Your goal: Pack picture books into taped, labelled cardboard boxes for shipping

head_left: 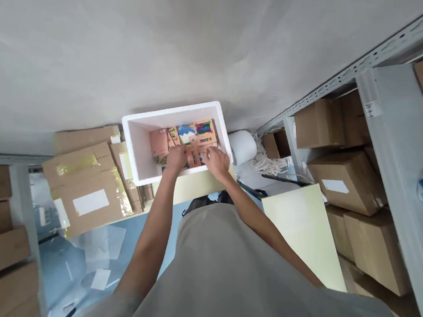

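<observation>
Noting brown cartons (pixel 4 251) at far left, sitting one above another beside a grey shelf post (pixel 22 198); seeing translucent sheets (pixel 103 248) lying on the blue floor (pixel 134 232); above these, finding flat-looking cardboard (pixel 85 179) leaning in overlapping layers, bearing yellowish tape and a white label (pixel 90 202); next, at centre, observing a white foam box (pixel 171 111) resting on a pale yellow tabletop (pixel 184 187), close against the grey wall (pixel 169 47), with small printed packs lying inside; picking out a plain pinkish pack (pixel 159 143) toward the box's left side; then watching the left hand (pixel 176 158) reaching over the near rim, fingers pointing down among the packs; cannot tell whether gripping one, fingertips being hidden; right of that, spotting a blue-and-white pack (pixel 186 133), a reddish-brown pack (pixel 193 156) lying between both hands, and a brightly coloured pack (pixel 204 127) farther back; watching the right hand (pixel 217 162) dipping in near the right wall, thumb and fingers bending close together at the packs; cannot tell whether pinching anything; beyond the box, noting a white roll (pixel 243 147), pale shredded strips (pixel 266 157), and a small open carton (pixel 276 144); at far right, seeing more cartons (pixel 344 182) filling grey shelving (pixel 389 160).
</observation>
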A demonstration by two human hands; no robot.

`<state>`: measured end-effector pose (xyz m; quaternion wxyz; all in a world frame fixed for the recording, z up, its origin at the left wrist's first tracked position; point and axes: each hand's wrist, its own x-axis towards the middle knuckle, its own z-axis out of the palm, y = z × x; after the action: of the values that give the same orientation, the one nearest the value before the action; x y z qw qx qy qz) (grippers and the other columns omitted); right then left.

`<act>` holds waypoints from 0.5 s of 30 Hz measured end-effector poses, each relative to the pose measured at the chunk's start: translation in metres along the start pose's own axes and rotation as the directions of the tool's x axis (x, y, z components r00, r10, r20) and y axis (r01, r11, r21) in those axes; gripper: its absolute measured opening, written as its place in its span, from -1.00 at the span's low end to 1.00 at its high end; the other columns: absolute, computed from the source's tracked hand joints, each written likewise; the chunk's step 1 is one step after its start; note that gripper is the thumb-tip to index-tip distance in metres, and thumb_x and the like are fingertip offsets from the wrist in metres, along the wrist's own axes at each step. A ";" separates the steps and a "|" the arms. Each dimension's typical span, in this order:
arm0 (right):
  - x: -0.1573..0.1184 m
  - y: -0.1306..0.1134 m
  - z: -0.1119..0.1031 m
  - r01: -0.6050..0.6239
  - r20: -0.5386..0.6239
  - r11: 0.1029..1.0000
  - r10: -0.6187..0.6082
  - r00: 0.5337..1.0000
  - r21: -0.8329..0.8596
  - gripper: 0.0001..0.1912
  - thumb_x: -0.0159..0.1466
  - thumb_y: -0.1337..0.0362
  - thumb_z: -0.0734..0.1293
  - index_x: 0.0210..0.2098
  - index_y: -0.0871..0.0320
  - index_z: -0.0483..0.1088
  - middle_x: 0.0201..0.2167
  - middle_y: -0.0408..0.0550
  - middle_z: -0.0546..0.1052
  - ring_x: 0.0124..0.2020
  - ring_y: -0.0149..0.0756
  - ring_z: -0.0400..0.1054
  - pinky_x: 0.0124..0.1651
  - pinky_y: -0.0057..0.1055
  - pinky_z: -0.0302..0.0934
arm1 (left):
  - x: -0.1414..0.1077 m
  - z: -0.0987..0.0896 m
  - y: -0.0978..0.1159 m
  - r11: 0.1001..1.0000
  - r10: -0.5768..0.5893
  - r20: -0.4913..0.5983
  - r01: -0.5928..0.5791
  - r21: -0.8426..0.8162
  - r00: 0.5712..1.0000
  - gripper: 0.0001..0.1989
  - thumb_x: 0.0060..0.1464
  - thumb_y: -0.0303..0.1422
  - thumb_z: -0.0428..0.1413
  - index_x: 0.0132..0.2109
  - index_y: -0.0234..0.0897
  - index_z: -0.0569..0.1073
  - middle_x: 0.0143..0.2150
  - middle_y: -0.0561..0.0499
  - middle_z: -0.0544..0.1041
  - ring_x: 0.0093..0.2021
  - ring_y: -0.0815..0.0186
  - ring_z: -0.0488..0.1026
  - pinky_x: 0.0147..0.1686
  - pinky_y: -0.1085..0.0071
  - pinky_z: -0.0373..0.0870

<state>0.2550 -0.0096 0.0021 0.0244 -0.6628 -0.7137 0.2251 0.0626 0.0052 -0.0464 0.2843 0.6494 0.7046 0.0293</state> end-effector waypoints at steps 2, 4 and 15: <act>-0.002 -0.002 0.003 -0.035 -0.014 0.998 0.034 0.999 -0.047 -0.65 0.59 0.20 0.15 -0.01 0.10 0.57 -0.03 0.05 0.69 -0.05 -0.16 0.56 -0.08 -0.36 0.24 | 0.007 0.000 -0.006 0.997 0.044 0.069 -0.048 0.058 0.997 -0.54 0.15 -0.50 0.08 0.17 -0.48 0.59 0.14 -0.43 0.61 0.19 -0.18 0.48 0.22 -0.01 0.39; -0.003 -0.003 0.005 -0.059 -0.037 0.995 0.057 0.998 -0.078 -0.63 0.59 0.18 0.14 -0.03 0.08 0.58 -0.05 0.03 0.69 -0.08 -0.17 0.55 -0.11 -0.37 0.21 | 0.008 0.000 -0.008 0.991 0.091 0.083 -0.099 0.088 0.992 -0.59 0.21 -0.47 0.05 0.12 -0.48 0.61 0.12 -0.45 0.60 0.19 -0.20 0.46 0.20 0.00 0.38; -0.005 -0.007 0.006 -0.131 -0.124 0.991 0.135 0.983 0.035 -0.68 0.55 0.16 0.21 -0.05 0.08 0.59 -0.08 0.03 0.70 -0.06 -0.12 0.57 -0.03 -0.36 0.27 | -0.024 -0.037 -0.010 0.940 0.191 -0.205 -0.239 -0.244 0.960 -0.74 0.30 -0.23 0.14 -0.13 -0.24 0.70 -0.12 -0.24 0.64 -0.06 -0.03 0.54 -0.01 0.14 0.45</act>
<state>0.2471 -0.0166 0.0002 0.0633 -0.7215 -0.6619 0.1934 0.0370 -0.0065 -0.0113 0.3001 0.6734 0.6412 0.2127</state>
